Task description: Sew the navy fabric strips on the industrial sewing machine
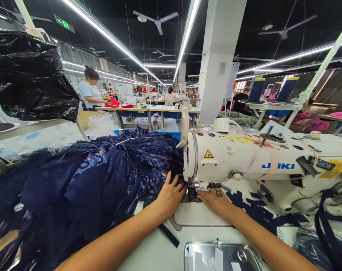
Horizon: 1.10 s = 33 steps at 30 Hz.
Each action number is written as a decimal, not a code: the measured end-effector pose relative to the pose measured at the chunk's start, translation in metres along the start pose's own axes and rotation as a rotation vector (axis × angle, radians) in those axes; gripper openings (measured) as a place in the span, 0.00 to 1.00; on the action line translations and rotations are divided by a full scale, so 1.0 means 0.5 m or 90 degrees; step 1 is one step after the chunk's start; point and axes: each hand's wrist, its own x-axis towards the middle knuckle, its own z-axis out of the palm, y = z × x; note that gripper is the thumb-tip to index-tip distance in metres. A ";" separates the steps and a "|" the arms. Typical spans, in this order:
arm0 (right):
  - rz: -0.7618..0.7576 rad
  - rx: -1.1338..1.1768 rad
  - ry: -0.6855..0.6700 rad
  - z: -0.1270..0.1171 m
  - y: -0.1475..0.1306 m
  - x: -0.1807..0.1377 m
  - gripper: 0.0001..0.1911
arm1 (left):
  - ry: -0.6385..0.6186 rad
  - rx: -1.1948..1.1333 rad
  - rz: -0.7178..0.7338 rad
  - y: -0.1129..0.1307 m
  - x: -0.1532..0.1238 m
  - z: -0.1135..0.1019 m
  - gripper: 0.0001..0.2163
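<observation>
Strip lights [192,17]: bright white, overhead, 11 to 12 o'clock
Black bag [32,75]: glare streaks, 10 o'clock
Metal tray [233,246]: shiny, 5 o'clock
Navy cloth [60,199]: shadowed folds, 8 o'clock
Outer edges: wide-angle stretch

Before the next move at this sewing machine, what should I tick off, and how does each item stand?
1. Hands on either side of the presser foot: ok; the left hand is on its left, the right hand on its right.
2. Fingertips safely off the needle: cannot tell; that spot is too small and dark.
3. Cloth lying flat under the foot: cannot tell.
4. Navy fabric pile kept away from the left hand: not ok; it is heaped right beside it.
5. Tabletop free of loose strips: not ok; a dark strip lies in front of the sewing machine.
</observation>
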 end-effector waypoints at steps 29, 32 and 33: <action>0.118 -0.137 -0.071 0.056 -0.029 -0.015 0.15 | 0.012 -0.042 -0.005 -0.011 0.028 0.001 0.14; 0.114 -0.134 -0.078 0.059 -0.025 -0.017 0.14 | 0.013 -0.040 -0.009 -0.007 0.030 0.002 0.14; 0.108 -0.131 -0.077 0.060 -0.021 -0.018 0.14 | 0.010 -0.041 -0.013 -0.003 0.030 0.001 0.14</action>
